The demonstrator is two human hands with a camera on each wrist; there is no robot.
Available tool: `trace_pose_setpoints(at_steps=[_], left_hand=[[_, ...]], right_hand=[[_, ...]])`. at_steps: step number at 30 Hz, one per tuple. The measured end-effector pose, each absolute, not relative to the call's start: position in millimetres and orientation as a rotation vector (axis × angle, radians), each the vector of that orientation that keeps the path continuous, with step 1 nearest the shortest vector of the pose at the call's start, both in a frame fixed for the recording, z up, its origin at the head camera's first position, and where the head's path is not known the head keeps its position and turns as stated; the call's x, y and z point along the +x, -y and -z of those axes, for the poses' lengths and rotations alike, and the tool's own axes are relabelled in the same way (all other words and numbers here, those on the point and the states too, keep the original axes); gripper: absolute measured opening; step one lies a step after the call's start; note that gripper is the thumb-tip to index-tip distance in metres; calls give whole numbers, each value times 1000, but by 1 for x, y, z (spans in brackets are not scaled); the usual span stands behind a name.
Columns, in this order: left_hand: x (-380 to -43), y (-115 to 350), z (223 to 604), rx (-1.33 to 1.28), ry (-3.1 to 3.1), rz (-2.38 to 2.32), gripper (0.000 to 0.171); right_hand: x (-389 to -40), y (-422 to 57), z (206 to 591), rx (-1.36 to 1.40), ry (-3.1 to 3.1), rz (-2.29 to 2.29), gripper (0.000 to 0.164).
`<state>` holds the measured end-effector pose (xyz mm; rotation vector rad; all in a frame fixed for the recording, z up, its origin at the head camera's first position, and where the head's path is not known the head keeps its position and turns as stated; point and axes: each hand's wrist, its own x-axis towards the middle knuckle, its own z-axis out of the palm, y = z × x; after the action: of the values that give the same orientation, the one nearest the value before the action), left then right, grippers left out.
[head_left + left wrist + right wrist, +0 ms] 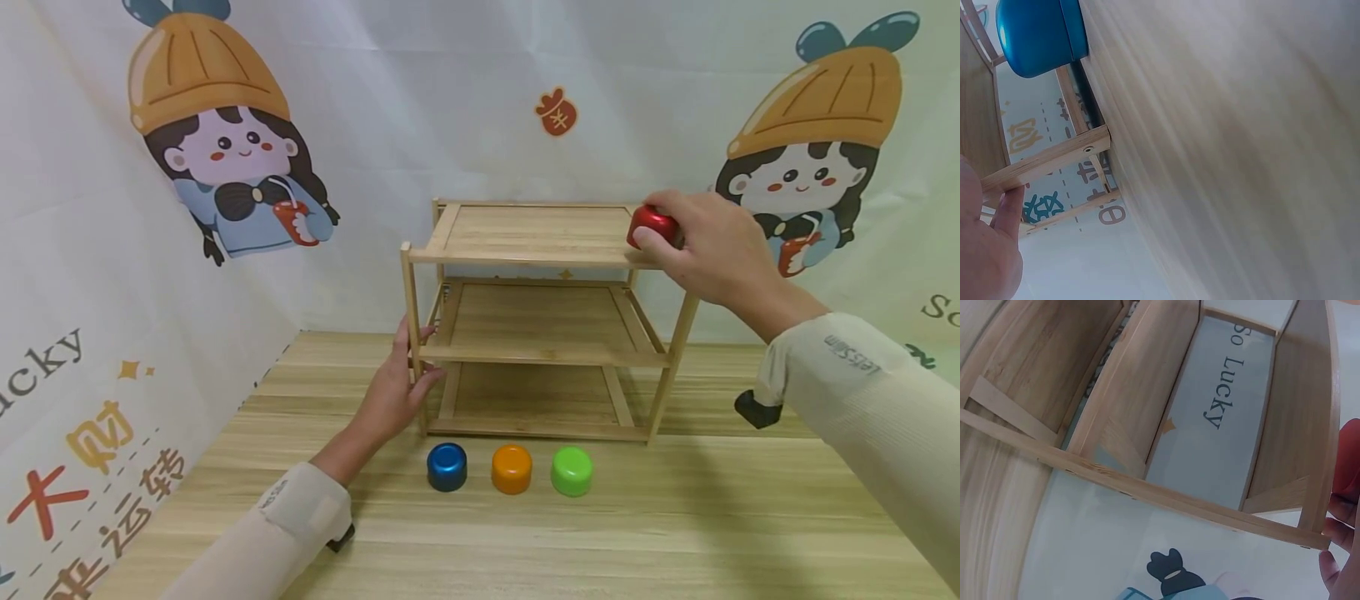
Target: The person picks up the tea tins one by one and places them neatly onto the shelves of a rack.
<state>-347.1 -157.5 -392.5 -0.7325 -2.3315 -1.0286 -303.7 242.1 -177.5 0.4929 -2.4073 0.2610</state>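
Observation:
A three-tier wooden shelf (540, 356) stands on the table. My right hand (708, 246) holds a small red round tin (655, 225) between thumb and fingers at the right end of the top tier. Whether the tin touches the board cannot be told. My left hand (390, 392) grips the shelf's left front post, thumb in front and fingers behind. In a row before the shelf sit a blue tin (447, 467), an orange tin (512, 469) and a green tin (572, 471). The left wrist view shows the blue tin (1035, 37) close up, with a seam near its base.
The light wooden table (637, 533) extends around the shelf. A white printed cloth (465, 100) with cartoon figures and lettering hangs behind it and along the left side. All three tiers hold bare boards.

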Motion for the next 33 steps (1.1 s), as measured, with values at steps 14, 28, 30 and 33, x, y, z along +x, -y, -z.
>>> trace_pose_setpoints(at_steps=[14,28,30,33], left_hand=[[-347,157,393,-743,2310,1014,95],[-347,157,392,-733,2320,1028,92],[-347,157,392,-731,2319,1029,92],[-347,157,393,-736,2316,1028,93]], right_hand=[[-311,-246,180,461,2440,-201,46],[-313,-249,186,456,2450,-148,52],[-313,-249,187,458,2456,-142,53],[-313,-249,187,457,2463,-127,53]])
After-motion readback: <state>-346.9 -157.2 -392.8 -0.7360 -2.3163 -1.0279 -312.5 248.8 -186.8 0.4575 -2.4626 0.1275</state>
